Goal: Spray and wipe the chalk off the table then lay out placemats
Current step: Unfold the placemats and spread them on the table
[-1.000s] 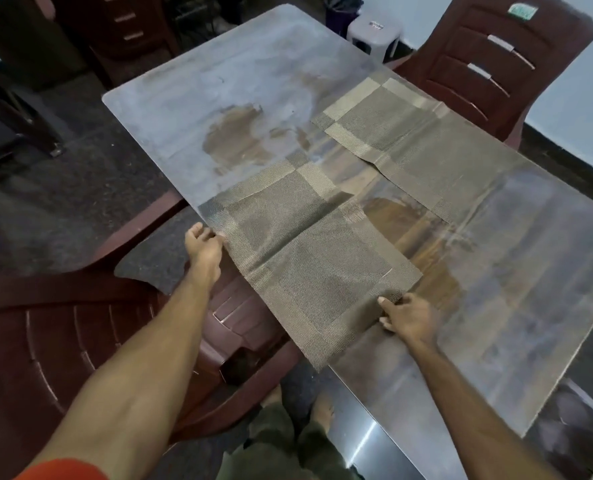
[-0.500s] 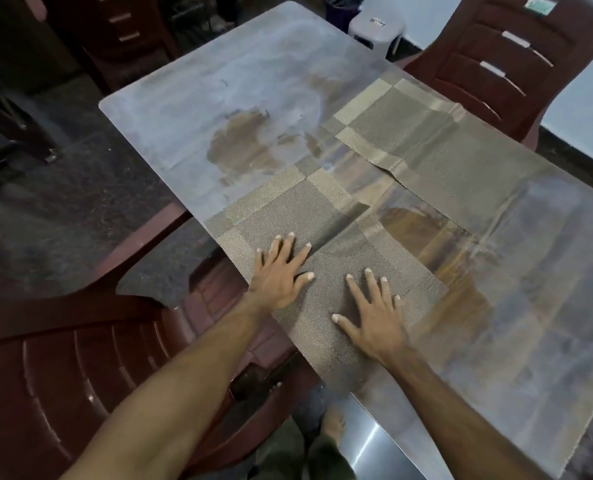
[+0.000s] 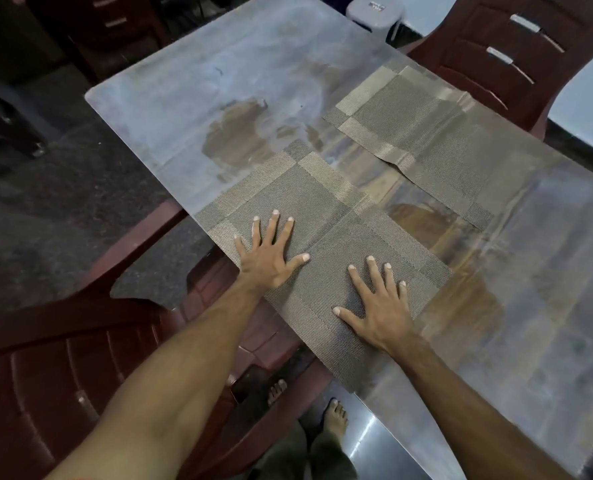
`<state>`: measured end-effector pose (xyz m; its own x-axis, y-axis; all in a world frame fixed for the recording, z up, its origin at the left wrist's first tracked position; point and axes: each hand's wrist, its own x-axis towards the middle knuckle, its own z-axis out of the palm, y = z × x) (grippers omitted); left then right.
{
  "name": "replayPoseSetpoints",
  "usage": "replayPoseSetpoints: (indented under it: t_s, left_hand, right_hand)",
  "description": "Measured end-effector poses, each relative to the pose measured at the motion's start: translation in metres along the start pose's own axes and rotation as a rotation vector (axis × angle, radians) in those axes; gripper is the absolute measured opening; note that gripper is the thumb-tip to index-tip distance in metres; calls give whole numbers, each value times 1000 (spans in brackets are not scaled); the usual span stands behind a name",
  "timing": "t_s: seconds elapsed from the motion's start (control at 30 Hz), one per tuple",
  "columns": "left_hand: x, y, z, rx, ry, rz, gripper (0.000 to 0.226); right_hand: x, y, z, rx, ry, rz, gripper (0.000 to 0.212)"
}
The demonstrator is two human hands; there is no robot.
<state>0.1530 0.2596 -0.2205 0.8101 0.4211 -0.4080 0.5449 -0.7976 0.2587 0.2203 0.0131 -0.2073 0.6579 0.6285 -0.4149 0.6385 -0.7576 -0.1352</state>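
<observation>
With my left hand and right hand spread wide and flat, holding nothing, on the near placemat at the bench edge, I should smooth outward from its centre crease, squaring it with the far placemat.

We count two woven placemats on one table: a near placemat at the near edge and a far placemat by the far edge. We also count two chairs, the near chair and the far chair, and one small stool.
</observation>
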Motion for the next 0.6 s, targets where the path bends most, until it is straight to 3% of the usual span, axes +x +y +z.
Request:
replayPoseSetpoints:
  t_s: [0.37, 0.6]
  left_hand:
    - [9, -10, -5, -20, -9, 23, 81]
    - [12, -11, -4, -27, -11, 28, 80]
  right_hand:
    - [7, -5, 1, 24, 31, 3, 94]
    - [6, -4, 2, 8, 25, 0, 103]
